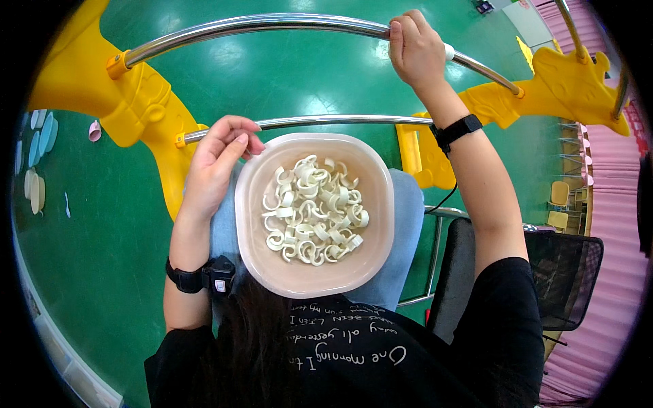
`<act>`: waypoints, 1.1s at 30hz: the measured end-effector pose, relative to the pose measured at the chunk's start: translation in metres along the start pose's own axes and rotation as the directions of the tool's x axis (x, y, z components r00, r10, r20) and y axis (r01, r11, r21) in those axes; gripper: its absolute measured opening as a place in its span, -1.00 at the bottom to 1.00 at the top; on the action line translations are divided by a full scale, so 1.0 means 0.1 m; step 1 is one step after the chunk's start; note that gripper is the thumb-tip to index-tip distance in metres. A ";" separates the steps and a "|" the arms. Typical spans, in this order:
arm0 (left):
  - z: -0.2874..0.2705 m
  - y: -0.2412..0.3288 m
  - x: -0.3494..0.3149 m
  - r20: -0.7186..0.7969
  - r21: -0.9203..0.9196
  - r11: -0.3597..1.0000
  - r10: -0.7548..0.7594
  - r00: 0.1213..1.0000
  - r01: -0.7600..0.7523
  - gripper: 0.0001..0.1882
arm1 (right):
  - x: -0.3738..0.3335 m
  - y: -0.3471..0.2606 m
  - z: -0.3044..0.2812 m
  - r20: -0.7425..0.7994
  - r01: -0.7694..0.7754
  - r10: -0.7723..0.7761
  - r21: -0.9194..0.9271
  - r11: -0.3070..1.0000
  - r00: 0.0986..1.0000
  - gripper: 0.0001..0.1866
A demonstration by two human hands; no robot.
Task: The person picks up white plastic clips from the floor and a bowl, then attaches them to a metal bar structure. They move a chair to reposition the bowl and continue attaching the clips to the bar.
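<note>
A pale square basin (pixel 248 251) with rounded corners rests on my lap. Inside lies a heap of white C-shaped plastic clips (pixel 314 211). My right hand (pixel 416 53) is wrapped over the upper curved metal bar (pixel 272 22). Just to the right of that hand, a white clip (pixel 449 52) sits around the same bar. Beside the basin's upper left rim is my left hand (pixel 224 149), its fingers loosely bent and apart, with nothing visible in them. It is close to the lower metal bar (pixel 333 120); whether it touches the bar or rim I cannot tell.
Yellow plastic supports (pixel 146 102) carry the bars at the left, and a yellow animal-shaped one (pixel 564 81) does so at the right. A black mesh chair part (pixel 564 279) is at my right. Several bowls (pixel 47 132) and a pink cup (pixel 94 130) lie on the green floor (pixel 102 272).
</note>
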State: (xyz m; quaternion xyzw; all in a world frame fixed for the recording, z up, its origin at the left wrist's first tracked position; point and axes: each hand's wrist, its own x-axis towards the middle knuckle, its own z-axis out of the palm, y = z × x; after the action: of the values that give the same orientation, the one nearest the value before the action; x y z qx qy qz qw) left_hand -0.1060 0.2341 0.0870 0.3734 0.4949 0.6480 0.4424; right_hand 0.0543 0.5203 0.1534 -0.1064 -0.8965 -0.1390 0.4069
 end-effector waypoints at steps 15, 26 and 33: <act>-0.01 0.01 0.02 0.008 -0.014 1.000 -0.007 1.000 0.007 -0.81 | -0.04 0.11 0.05 0.095 -0.020 0.029 -0.091 0.996 0.995 -0.66; -0.02 0.00 0.01 -0.005 -0.026 1.000 -0.013 1.000 0.013 -0.81 | 0.13 0.34 -0.15 0.530 -0.283 0.132 0.214 0.935 0.837 -0.51; 0.00 0.03 0.04 0.009 -0.031 0.999 -0.015 1.000 0.015 -0.81 | 0.10 0.29 -0.12 0.485 -0.295 0.169 0.195 0.935 0.858 -0.57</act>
State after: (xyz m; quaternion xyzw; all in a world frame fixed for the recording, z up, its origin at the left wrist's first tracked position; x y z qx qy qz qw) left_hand -0.1081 0.2373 0.0905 0.3657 0.4854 0.6507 0.4553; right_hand 0.0654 0.5445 0.1734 -0.1897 -0.9579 0.0605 0.2070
